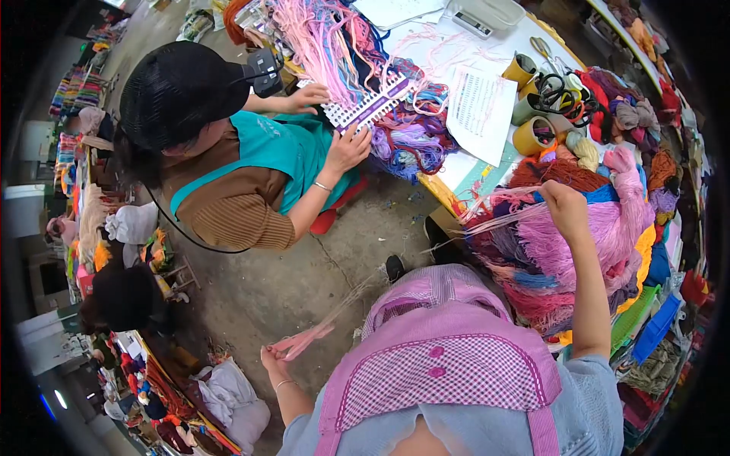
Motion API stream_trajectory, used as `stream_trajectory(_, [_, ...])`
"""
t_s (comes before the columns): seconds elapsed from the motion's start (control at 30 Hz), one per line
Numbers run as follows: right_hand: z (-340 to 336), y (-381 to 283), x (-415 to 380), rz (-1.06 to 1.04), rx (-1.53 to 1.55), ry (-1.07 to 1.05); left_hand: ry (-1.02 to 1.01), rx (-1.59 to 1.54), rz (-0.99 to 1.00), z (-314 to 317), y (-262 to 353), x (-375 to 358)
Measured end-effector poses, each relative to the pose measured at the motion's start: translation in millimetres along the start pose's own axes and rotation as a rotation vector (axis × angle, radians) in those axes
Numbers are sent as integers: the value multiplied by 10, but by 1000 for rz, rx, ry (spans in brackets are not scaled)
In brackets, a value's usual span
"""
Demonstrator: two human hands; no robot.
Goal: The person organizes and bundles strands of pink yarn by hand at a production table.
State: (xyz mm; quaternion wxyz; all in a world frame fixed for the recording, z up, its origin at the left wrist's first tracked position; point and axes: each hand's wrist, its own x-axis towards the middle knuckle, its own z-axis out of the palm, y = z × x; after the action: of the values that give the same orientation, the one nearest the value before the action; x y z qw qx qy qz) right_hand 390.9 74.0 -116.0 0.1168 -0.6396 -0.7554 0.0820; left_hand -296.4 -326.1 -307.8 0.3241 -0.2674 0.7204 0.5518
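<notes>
Low at the left, my left hand [272, 363] is closed round one end of a strand of pink yarn [306, 340]. The thin strand runs loosely up and across in front of my apron toward the table corner. My right hand [566, 207] is a closed fist over the heap at the right, gripping pale pink threads [506, 219] that stretch leftward to the table's corner. Beneath that hand lies a large mound of pink and mauve yarn hanks [566, 247], with a thick pink hank [625, 182] beside it.
A co-worker in a teal apron [293, 156] holds a purple-and-white pegged board [372, 106] hung with yarn. On the table [475, 171] are a printed sheet [480, 114], scissors [549, 95], yellow cups [532, 137] and a clear plastic box [487, 17]. A blue bin [658, 328] stands at right.
</notes>
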Motion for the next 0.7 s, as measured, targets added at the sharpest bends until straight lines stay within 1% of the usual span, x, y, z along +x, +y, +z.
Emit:
stream_trajectory(0.07, [8, -15, -37, -5, 31, -1, 15, -21, 6, 53, -34, 49])
stream_trajectory(0.13, [20, -22, -55, -7, 25, -17, -65, -1, -30, 113, -44, 57])
stream_trajectory(0.2, [-27, -106, -83, -7, 13, -29, -65, 7, -27, 185, -21, 47])
stream_trajectory(0.33, [-43, -194, -98, -19, 19, -24, -34, 40, -42, 537, 32, -201])
stream_trajectory(0.37, [-39, -207, -101, -19, 22, -22, -36, 40, -43, 540, 29, -152])
stream_trajectory(0.43, [-36, -233, -107, -23, 21, -20, -135, 39, -45, 582, 40, -91])
stream_trajectory(0.53, [-58, -285, -109, -26, 23, -26, -170, 39, -73, 654, 91, -128])
stream_trajectory(0.7, [-71, -374, -124, -17, 59, -22, -177, 53, -55, 703, 88, -105])
